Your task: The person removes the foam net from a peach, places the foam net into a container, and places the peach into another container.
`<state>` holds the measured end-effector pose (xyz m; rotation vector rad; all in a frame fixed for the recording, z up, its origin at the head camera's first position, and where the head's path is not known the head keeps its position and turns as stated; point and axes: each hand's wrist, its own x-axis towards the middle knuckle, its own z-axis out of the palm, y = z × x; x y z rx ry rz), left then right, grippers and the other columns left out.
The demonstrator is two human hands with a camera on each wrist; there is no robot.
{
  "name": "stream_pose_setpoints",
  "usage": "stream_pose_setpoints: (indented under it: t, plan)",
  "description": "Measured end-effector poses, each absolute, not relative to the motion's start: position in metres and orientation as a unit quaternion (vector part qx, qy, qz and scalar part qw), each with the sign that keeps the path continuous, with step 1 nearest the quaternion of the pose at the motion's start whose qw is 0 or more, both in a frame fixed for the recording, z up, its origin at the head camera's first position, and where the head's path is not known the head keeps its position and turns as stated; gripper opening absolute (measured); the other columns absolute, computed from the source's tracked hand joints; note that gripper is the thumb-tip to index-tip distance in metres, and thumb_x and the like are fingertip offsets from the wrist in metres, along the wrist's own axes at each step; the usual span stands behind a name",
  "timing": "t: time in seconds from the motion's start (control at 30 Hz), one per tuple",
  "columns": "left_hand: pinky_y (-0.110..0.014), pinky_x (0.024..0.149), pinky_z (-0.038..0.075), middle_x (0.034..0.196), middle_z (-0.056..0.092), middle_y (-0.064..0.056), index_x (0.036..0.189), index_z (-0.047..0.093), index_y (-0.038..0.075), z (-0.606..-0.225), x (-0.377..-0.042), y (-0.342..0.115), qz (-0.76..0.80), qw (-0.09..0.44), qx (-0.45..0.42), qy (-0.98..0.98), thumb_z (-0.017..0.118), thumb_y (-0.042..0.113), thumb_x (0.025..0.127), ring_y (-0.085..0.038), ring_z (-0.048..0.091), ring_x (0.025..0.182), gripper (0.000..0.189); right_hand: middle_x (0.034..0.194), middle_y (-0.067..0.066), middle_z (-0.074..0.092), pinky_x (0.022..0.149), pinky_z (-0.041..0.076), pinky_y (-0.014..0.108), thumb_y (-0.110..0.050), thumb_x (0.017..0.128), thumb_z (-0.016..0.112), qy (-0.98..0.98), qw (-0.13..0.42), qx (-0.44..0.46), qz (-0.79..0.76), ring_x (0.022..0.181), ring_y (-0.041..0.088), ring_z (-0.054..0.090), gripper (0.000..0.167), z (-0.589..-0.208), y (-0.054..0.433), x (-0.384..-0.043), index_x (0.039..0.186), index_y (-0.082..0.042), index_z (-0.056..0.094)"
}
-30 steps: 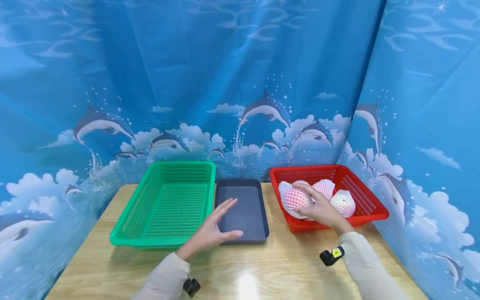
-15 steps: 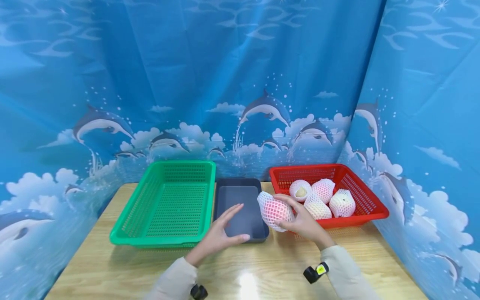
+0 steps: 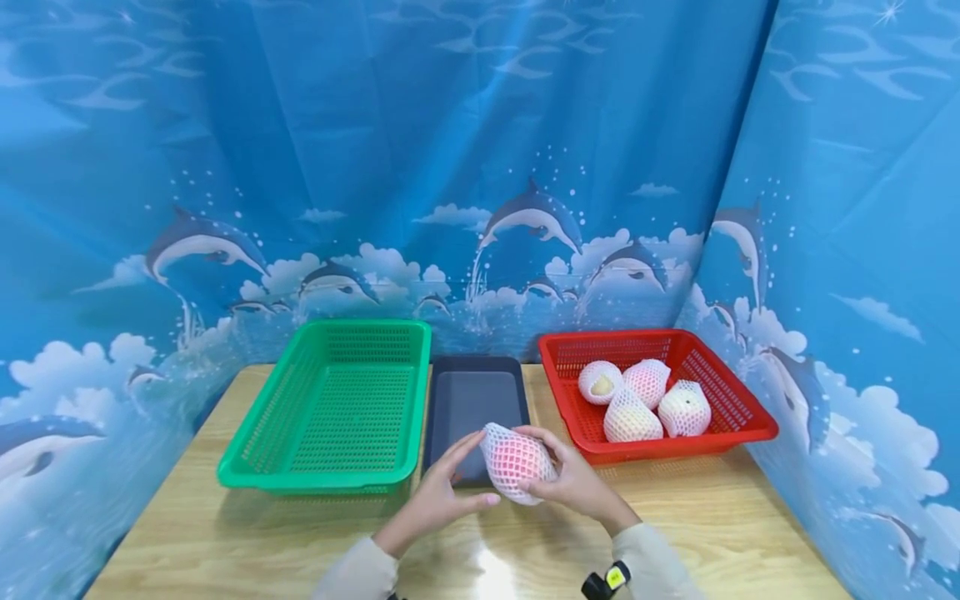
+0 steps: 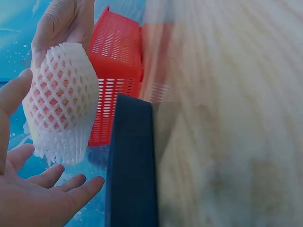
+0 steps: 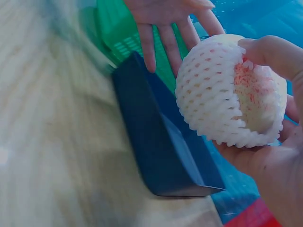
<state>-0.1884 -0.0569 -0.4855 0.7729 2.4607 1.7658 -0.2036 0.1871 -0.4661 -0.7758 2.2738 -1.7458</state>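
My right hand [image 3: 576,485] grips a peach [image 3: 516,463] in a white foam net, holding it above the front end of the dark grey tray [image 3: 480,408]. Red-speckled, pale skin shows through the net's open end in the right wrist view, where the thumb and fingers wrap the peach [image 5: 258,101]. My left hand [image 3: 435,507] is just left of the peach, fingers spread and thumb apart. In the left wrist view the left hand [image 4: 42,201] lies near the loose end of the net; whether a fingertip touches it, I cannot tell.
A red basket [image 3: 750,427] at the right contains several more netted fruits [image 3: 632,417]. On the left stands a green basket [image 3: 247,450] with nothing visible in it. Both flank the tray on a wooden table [image 3: 300,542]. A blue dolphin-print curtain [image 3: 450,167] hangs behind.
My right hand has lifted the peach out of the red basket and carried it left and nearer, over to the tray's front. My left hand has shifted slightly right, staying spread.
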Motion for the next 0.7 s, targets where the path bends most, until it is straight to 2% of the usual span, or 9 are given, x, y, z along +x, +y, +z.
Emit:
stream_pose_setpoints:
  t: [0.13,0.27,0.5,0.7]
  plan:
    - [-0.063,0.097,0.042,0.151,0.031,-0.020,0.147,0.037,0.008,-0.494,-0.184,-0.059,0.585,0.005,0.247,0.772,0.083,0.022,0.074,-0.047,0.036,0.131,0.086,0.133,0.016,0.052,0.089,0.052,0.026,-0.008,0.082,0.074,0.756,0.097,-0.266,-0.590,0.109,0.023,0.056,0.066,-0.477,0.182,-0.199,0.140,-0.011,0.043]
    - [-0.052,0.099,0.045,0.151,0.030,-0.024,0.145,0.038,0.004,-0.502,-0.179,-0.061,0.612,0.014,0.245,0.752,0.082,0.018,0.073,-0.047,0.041,0.128,0.086,0.131,0.020,0.052,0.090,0.052,0.027,-0.005,0.082,0.073,0.734,0.117,-0.281,-0.607,0.109,0.020,0.056,0.066,-0.485,0.176,-0.196,0.140,-0.008,0.042]
    - [-0.037,0.096,0.050,0.150,0.026,-0.030,0.144,0.036,-0.002,-0.512,-0.171,-0.066,0.647,0.044,0.229,0.726,0.080,0.009,0.074,-0.047,0.048,0.122,0.084,0.142,0.019,0.036,0.097,0.047,0.024,-0.007,0.081,0.075,0.731,0.113,-0.299,-0.603,0.117,0.015,0.049,0.062,-0.498,0.167,-0.191,0.136,-0.007,0.047]
    - [-0.030,0.092,0.052,0.148,0.027,-0.032,0.142,0.040,-0.001,-0.515,-0.166,-0.068,0.640,0.052,0.215,0.736,0.079,0.001,0.072,-0.047,0.050,0.120,0.081,0.132,0.023,0.047,0.094,0.050,0.026,-0.003,0.081,0.073,0.697,0.152,-0.293,-0.637,0.112,0.016,0.055,0.066,-0.507,0.163,-0.190,0.138,0.002,0.040]
